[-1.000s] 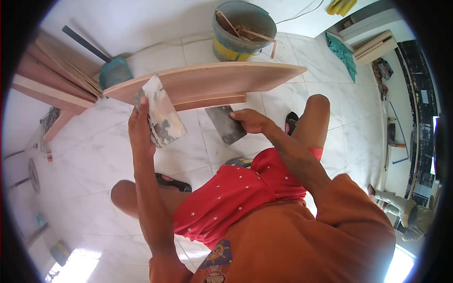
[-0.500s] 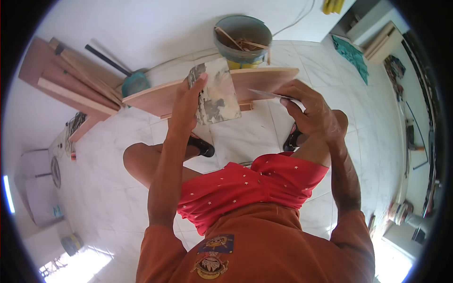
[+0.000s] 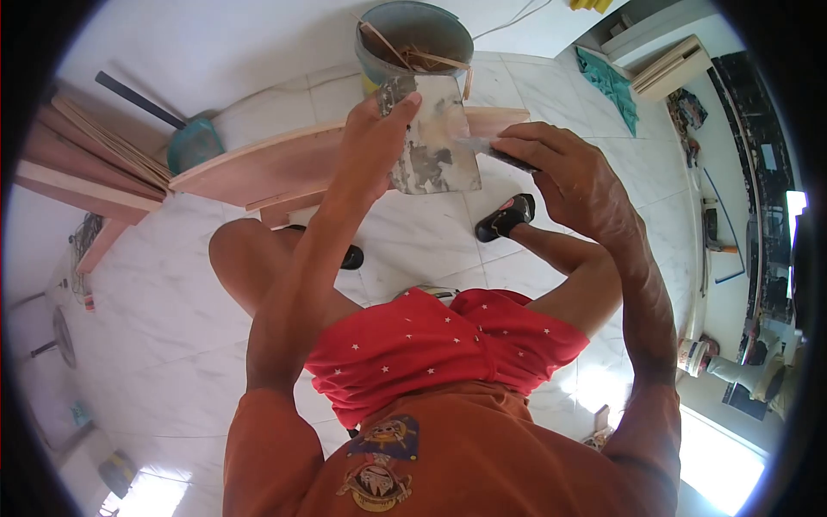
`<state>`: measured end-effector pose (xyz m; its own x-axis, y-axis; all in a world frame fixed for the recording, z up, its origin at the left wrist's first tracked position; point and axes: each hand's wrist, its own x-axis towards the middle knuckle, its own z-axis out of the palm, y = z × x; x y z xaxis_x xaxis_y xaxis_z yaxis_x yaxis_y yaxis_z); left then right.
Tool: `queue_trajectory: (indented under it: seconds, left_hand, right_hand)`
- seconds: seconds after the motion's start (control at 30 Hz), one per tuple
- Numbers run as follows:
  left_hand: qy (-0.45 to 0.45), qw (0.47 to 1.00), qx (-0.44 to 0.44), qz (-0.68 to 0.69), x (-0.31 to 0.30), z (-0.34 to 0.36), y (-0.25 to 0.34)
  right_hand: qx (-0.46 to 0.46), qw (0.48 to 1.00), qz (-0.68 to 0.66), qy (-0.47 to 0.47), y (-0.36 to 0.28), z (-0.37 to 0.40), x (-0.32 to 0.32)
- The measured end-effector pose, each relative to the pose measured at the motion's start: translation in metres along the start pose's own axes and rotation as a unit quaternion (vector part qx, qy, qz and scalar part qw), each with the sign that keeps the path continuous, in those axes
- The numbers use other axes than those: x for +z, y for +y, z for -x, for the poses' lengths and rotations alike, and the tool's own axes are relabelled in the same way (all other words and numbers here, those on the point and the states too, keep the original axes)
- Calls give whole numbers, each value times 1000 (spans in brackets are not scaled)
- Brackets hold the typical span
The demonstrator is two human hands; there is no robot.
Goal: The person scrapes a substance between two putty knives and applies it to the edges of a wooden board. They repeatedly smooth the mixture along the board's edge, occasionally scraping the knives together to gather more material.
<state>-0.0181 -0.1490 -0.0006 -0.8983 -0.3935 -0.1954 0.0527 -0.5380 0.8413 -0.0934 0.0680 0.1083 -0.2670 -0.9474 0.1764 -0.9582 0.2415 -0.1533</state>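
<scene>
Grey-white putty is smeared over a flat metal plate [image 3: 435, 142], which is gripped by the left hand [image 3: 375, 142]. The fingers are closed round the plate's left edge, with one fingertip seen over the top corner. The plate is held up in front of the body, its smeared face towards the camera and its long axis near upright with a slight tilt.

A putty knife [image 3: 484, 151] is held in the right hand [image 3: 568, 177], with the fingers closed over the handle. The blade is seen almost edge-on and is pointed leftward at the plate's right edge — whether it touches cannot be told. The plate lies just left of the right hand, and the blade's axis runs roughly across the plate's long axis. The right hand is the nearer one to that free edge.

Below and beyond both hands a curved plywood panel [image 3: 258, 168] is seen low over the white tile floor [image 3: 172, 284], its long axis running left to right. A bucket [image 3: 413, 39] filled with wood offcuts is set behind it, a teal dustpan [image 3: 194, 142] sits near its left end, and stacked boards [image 3: 95, 164] are seen further left. A black sandal [image 3: 504, 217] is seen below the right hand.
</scene>
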Motion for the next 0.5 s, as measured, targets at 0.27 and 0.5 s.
queue_trajectory:
  seconds: [0.27,0.5]
  left_hand:
    - [-6,999,36,-30,7,-19,-18]
    - [30,999,11,-23,15,-34,-37]
  right_hand:
    - [-35,998,52,-13,24,-2,9]
    - [-46,983,-28,-176,52,-17,-12]
